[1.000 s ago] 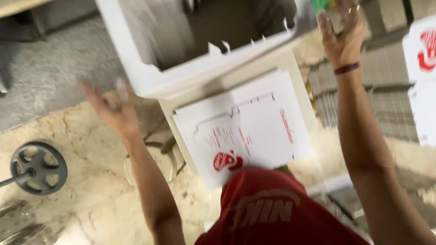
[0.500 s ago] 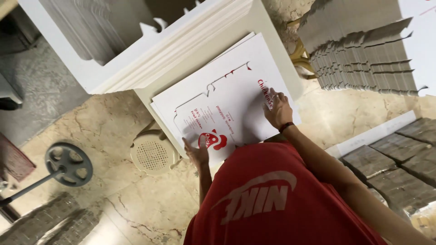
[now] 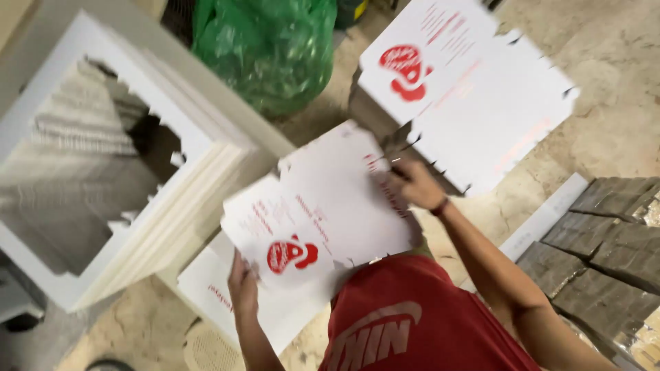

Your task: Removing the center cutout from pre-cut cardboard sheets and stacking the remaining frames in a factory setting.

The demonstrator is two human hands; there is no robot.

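Both hands have come off the flat stack, where half a second ago they pressed on the top sheet, and now lift one white die-cut cardboard sheet (image 3: pixel 323 220) clear of it. Fingers of the left hand (image 3: pixel 242 288) are closed on the sheet's near corner, just beside its round red print, thumb on top as far as the blur allows. Fingers of the right hand (image 3: pixel 412 184) curl over the far edge; how tightly they pinch cannot be told through the motion blur. The sheet lies tilted between the two hands, its long axis running from the left hand low and near the body up to the right hand farther out, so each hand has one end. Beneath it the stack of like sheets (image 3: pixel 213 292) remains. Farther right a second printed sheet (image 3: pixel 474 89) rests on a brown bundle. At left stand white folded boxes (image 3: pixel 103 172); a green plastic bag (image 3: pixel 268 48) sits beyond, and brown bundles (image 3: pixel 605 240) lie on the stone floor (image 3: pixel 619 89).
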